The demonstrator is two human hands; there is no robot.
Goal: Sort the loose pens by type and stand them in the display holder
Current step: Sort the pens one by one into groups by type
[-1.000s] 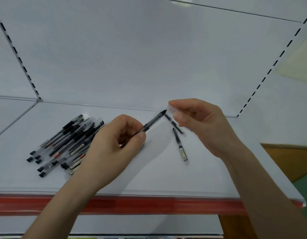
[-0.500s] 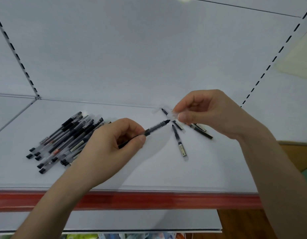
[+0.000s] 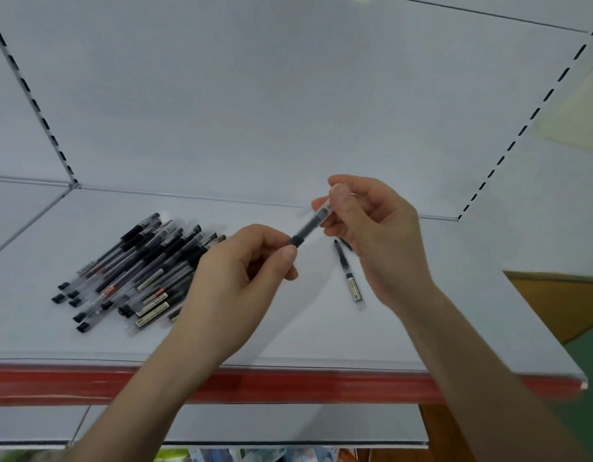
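Note:
My left hand grips the lower barrel of a black pen above the white shelf. My right hand pinches a clear cap that sits over the pen's tip. A heap of several black pens lies on the shelf to the left, partly hidden by my left hand. One loose uncapped pen lies under my right hand, and the end of another pen peeks out beside it. No display holder is in view.
The shelf has a red front strip and a white back wall with slotted uprights at left and right. A lower shelf shows beneath, with coloured goods under it. Brown floor lies to the right.
The clear cap in my right hand has come down over the tip of the pen held in my left hand. Both hands moved closer together; the pen tilted more upright.

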